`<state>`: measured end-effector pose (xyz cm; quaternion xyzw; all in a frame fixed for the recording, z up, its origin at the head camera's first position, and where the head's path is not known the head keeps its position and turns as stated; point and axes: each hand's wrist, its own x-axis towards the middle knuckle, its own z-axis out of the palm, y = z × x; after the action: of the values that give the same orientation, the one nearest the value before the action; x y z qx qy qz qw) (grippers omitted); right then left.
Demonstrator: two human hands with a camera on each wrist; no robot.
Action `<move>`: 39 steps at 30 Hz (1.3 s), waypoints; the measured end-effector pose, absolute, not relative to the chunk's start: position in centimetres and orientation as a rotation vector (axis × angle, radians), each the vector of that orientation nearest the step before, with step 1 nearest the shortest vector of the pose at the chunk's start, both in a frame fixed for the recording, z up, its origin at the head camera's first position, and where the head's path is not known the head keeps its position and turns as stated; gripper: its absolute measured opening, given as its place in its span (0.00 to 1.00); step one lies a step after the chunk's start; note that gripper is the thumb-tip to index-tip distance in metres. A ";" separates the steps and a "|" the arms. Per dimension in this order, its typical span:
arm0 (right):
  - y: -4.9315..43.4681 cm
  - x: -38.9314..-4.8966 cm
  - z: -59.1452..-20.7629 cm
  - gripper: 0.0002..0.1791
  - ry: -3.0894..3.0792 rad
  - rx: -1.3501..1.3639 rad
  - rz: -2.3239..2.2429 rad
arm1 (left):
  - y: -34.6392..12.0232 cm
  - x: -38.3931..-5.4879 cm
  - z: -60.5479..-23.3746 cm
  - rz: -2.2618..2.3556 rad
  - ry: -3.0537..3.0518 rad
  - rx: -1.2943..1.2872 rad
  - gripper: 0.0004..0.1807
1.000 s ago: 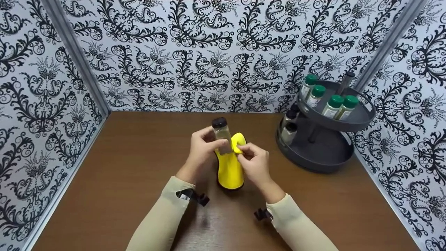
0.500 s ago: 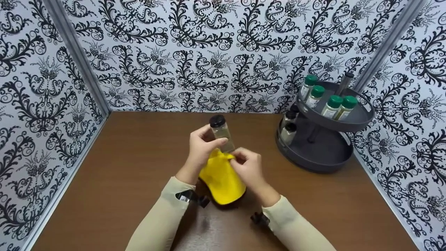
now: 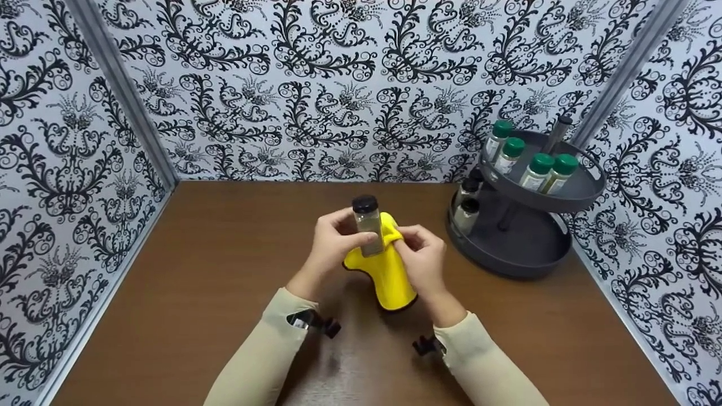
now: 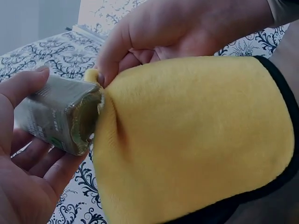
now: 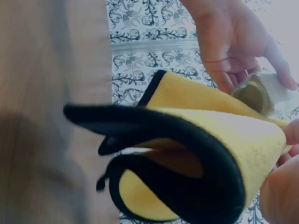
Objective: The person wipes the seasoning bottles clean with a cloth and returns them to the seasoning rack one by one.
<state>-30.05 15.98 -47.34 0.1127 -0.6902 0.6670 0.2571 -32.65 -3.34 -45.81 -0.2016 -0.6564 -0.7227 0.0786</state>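
In the head view my left hand [image 3: 337, 243] grips a clear spice jar [image 3: 369, 228] with a black lid, held nearly upright above the table. Beside it my right hand [image 3: 423, 256] pinches a yellow cloth [image 3: 393, 279] with black edging, and the cloth hangs down in folds. The left wrist view shows the jar's squared base [image 4: 86, 119] right at the bunched top of the cloth [image 4: 196, 135]. Seen from the right wrist, the cloth [image 5: 224, 135] curls over in loops, with the jar [image 5: 266, 93] behind it.
A dark grey two-tier round rack [image 3: 510, 254] stands at the right on the brown table [image 3: 225, 282]. Several green-capped jars [image 3: 536, 172] sit on its upper tier, black-capped jars [image 3: 466, 217] on the lower. Patterned walls [image 3: 316, 113] enclose the back and sides.
The cloth swung left and spread out half a second ago, and now hangs further right, narrower, with one part sticking up behind the jar. Both hands and the jar have shifted slightly right.
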 end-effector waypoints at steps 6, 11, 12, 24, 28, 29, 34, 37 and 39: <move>16.7 -30.4 -47.0 0.06 -1.845 0.339 1.773 | -2.5 -32.8 -46.4 -2.083 -2.093 -0.672 0.22; 17.7 -30.6 -46.4 0.06 -1.783 0.310 1.732 | -1.6 -32.8 -47.1 -2.025 -2.246 -0.724 0.22; 17.8 -30.7 -46.3 0.06 -1.767 0.301 1.729 | -1.5 -32.8 -47.2 -2.012 -2.273 -0.730 0.22; 17.1 -30.4 -47.2 0.07 -1.973 0.423 1.623 | -2.4 -32.9 -46.5 -2.038 -2.211 -0.637 0.21; 17.0 -30.4 -47.3 0.08 -2.141 0.493 1.430 | -3.1 -33.1 -46.3 -2.046 -2.195 -0.595 0.22; 17.0 -30.5 -47.2 0.09 -2.181 0.516 1.386 | -3.3 -33.3 -46.3 -2.052 -2.189 -0.579 0.22; 17.5 -30.8 -47.0 0.11 -2.301 0.603 1.325 | -4.0 -34.4 -47.3 -2.059 -2.129 -0.497 0.20; 17.9 -31.1 -46.9 0.11 -2.295 0.575 1.344 | -4.4 -35.4 -48.6 -2.031 -2.119 -0.411 0.19; 18.3 -31.3 -46.9 0.10 -2.262 0.523 1.381 | -4.6 -36.2 -49.9 -1.998 -2.133 -0.339 0.19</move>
<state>-31.31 18.35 -46.87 0.1890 -0.8171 0.4989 0.2184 -36.20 -4.58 -49.89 -0.1145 -0.7214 -0.6757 0.0995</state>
